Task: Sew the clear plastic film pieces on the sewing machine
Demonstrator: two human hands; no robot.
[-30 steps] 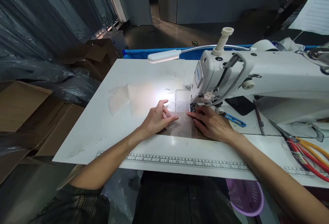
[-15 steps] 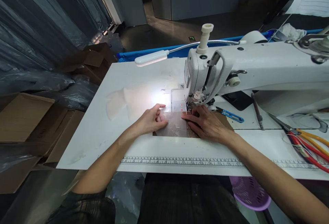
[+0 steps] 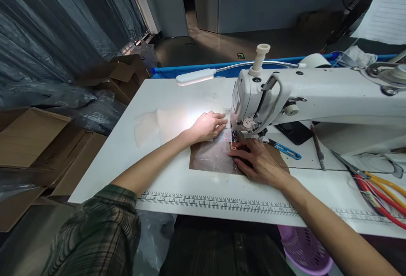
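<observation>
My left hand (image 3: pixel 209 126) lies palm down beside the presser foot of the white sewing machine (image 3: pixel 248 98), fingers stretched out over the back part of a thin translucent sheet (image 3: pixel 212 157). Under that sheet is a brown piece (image 3: pixel 197 162), whose edges show at its left and right. My right hand (image 3: pixel 256 161) rests on the brown piece just in front of the presser foot, fingers apart, the tips touching the sheet's right edge. A small red mark (image 3: pixel 234 148) shows near those fingertips. The needle area (image 3: pixel 234 135) sits between both hands.
Blue thread snips (image 3: pixel 287 151), a dark phone-like slab (image 3: pixel 294 132) and a brown-handled tool (image 3: pixel 318 147) lie right of the needle. Scissors (image 3: pixel 358 164) with orange handles are farther right. A ruler strip (image 3: pixel 215 203) runs along the front edge. A lamp (image 3: pixel 195 77) hangs over the table.
My left hand has moved from the sheet's left side up and right, close to the presser foot. My right hand stays by the needle. The view has tilted slightly.
</observation>
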